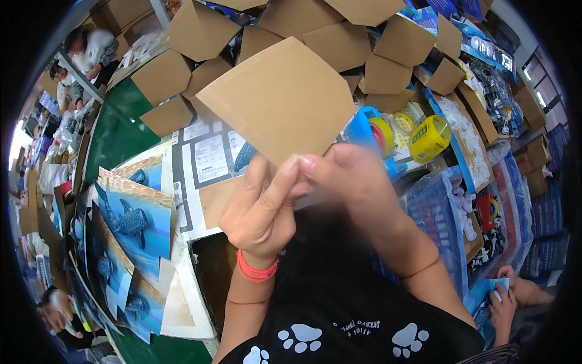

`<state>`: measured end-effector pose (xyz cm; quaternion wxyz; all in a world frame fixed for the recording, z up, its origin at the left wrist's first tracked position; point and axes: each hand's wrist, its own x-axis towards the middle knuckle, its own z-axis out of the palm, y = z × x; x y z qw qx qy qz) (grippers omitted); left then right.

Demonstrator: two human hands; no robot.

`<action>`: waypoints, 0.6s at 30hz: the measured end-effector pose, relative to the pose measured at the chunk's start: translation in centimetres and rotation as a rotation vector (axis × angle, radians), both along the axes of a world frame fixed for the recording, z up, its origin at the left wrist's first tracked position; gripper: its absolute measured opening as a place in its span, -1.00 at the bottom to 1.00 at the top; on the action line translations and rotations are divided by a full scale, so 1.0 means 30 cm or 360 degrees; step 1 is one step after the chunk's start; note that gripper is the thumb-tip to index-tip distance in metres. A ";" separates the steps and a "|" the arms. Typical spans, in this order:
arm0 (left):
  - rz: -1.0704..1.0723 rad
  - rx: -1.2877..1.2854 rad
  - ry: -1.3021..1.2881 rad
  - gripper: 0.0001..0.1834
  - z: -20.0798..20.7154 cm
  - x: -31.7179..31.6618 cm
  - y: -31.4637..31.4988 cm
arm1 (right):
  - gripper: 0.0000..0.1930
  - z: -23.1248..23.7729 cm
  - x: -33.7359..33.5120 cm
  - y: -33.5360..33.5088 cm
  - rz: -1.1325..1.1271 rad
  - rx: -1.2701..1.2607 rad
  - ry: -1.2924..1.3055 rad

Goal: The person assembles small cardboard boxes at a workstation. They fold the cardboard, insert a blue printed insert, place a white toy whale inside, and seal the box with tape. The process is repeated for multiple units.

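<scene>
A flat brown cardboard piece [285, 100] with angled corners is held up in front of me, plain side showing. At its lower corner, my left hand [260, 212], with a red band at the wrist, pinches it between thumb and fingers. Close beside, my right hand [357, 179] is closed on the same corner with its thumb in front; it is slightly blurred and its fingertips are partly hidden. Beneath the hands, another brown cardboard piece [219, 200] lies on a printed sheet [209, 159]. A bit of a blue spotted figure [244, 156] shows behind the raised cardboard.
Several brown cardboard pieces [336, 45] are piled at the back. To my left stand blue backing cards [154, 236] with whale shark figures [130, 221]. A blue tape dispenser [364, 121] and a yellow bottle [429, 139] are at right. Another person's hands [502, 303] work at lower right.
</scene>
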<state>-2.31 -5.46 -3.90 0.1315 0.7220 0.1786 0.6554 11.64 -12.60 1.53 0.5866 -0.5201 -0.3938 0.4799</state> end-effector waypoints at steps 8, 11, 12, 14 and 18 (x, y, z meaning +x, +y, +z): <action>-0.0057 0.0060 -0.0003 -0.47 0.012 -0.010 0.019 | -0.71 -0.129 0.054 0.063 0.0474 0.0397 0.0258; -0.0055 0.0030 -0.0041 -0.47 0.020 -0.021 0.033 | -0.76 -0.093 0.047 0.095 0.0378 0.0457 -0.0008; -0.0033 0.0024 -0.0027 -0.49 0.030 -0.024 0.032 | -0.80 -0.093 0.030 0.109 0.0251 0.0511 -0.0139; -0.0056 -0.0018 -0.0068 -0.53 0.032 -0.024 0.040 | -0.82 -0.084 0.005 0.130 0.0124 0.0585 -0.0194; 0.0016 -0.0055 -0.0140 -0.61 0.032 -0.031 0.045 | -0.90 -0.113 -0.059 0.184 -0.0239 0.0726 -0.0407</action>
